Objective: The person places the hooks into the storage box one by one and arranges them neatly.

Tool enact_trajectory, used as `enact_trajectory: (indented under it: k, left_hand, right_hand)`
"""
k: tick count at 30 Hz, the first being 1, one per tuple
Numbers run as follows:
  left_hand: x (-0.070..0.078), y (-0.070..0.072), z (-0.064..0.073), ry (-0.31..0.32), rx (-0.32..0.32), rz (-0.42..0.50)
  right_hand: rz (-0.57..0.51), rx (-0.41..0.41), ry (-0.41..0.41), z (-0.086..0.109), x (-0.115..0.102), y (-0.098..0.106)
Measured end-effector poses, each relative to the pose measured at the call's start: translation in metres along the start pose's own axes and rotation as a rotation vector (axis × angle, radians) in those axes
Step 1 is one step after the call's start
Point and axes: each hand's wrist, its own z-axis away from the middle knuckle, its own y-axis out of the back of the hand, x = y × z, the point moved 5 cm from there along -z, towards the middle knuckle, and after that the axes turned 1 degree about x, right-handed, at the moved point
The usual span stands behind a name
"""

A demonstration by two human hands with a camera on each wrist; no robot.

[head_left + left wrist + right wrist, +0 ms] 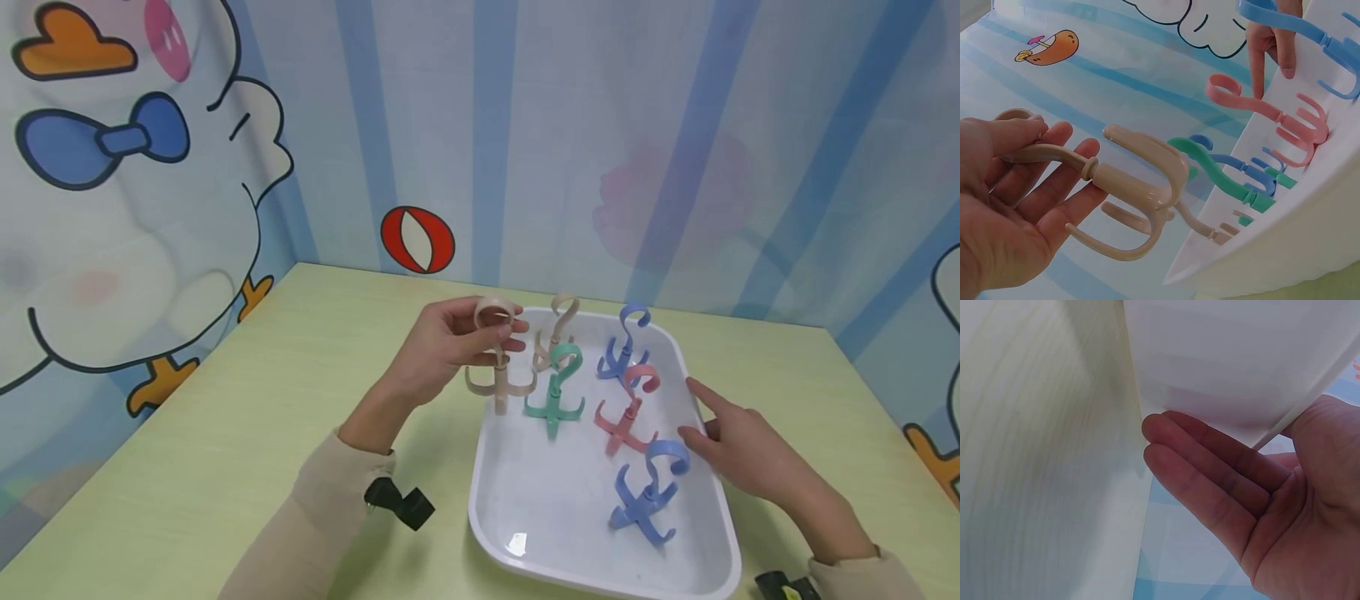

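My left hand holds a beige four-prong hanging hook by its curved top, prongs down, over the left rim of a white tray. Thumb and fingers close round the curl in the left wrist view. In the tray sit a second beige hook, a green hook, a pink hook, a blue hook at the back and another blue hook near the front right. On the tray's right rim, my right hand has its thumb over the edge and fingers along the outside wall.
The tray rests on a pale yellow-green table with a wood-like grain. Behind the table hangs a blue-striped cloth with cartoon prints. A black wrist device sits at the left sleeve.
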Motion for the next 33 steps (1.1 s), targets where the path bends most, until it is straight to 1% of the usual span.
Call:
enact_trajectory:
  k: [5, 10, 17, 23, 33]
  left_hand:
    - [-0.002, -0.009, 0.000, -0.004, -0.038, -0.009]
    - [-0.005, -0.017, 0.000, 0.011, -0.065, 0.000]
    - [-0.006, -0.022, 0.001, 0.041, -0.086, 0.015]
    - [-0.006, -0.024, 0.002, 0.044, -0.104, 0.018]
    - [-0.014, -0.037, 0.001, 0.063, -0.185, 0.042]
  right_hand:
    - [-0.002, 0.002, 0.001, 0.000, 0.000, 0.000]
    - [0.001, 0.003, 0.000, 0.001, 0.000, 0.000]
    - [-0.002, 0.008, 0.010, 0.001, -0.001, 0.000]
    - [-0.004, 0.009, 0.011, 0.001, -0.001, -0.001]
    - [-0.001, 0.010, 0.009, 0.000, 0.000, -0.001]
